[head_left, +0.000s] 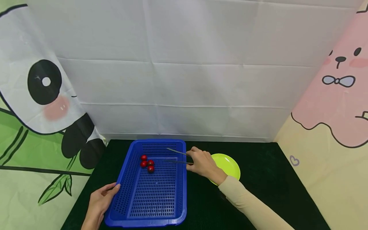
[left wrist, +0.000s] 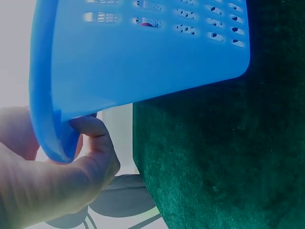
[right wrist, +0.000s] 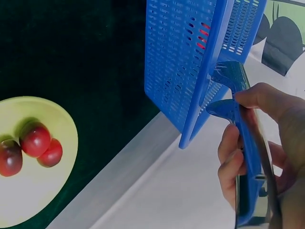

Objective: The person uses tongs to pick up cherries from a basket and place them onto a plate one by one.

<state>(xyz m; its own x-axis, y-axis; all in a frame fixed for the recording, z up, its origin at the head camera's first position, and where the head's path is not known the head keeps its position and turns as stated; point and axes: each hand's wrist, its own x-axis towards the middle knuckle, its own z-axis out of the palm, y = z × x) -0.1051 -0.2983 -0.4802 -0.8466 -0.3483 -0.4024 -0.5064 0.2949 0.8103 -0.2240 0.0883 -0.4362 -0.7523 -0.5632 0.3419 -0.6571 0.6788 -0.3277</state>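
Note:
A blue plastic basket (head_left: pixel 152 198) with slotted walls lies on the dark green table. My left hand (head_left: pixel 101 199) grips its left rim, thumb and finger pinching the edge (left wrist: pixel 45 95) in the left wrist view. Several cherry tomatoes (head_left: pixel 150 168) are grouped in the basket's left upper part. My right hand (head_left: pixel 203 163) holds metal tongs (right wrist: pixel 252 157) by the basket's right rim. The tongs' arms stand apart over the basket, with nothing seen between their tips. Behind that hand is a yellow-green plate (head_left: pixel 227 163); three tomatoes (right wrist: pixel 35 138) on it show in the right wrist view.
The dark green cloth (head_left: pixel 267 185) covers the table and extends right of the plate. A white curtain (head_left: pixel 195 86) rises at the table's back edge. Printed cartoon hangings stand at left and right.

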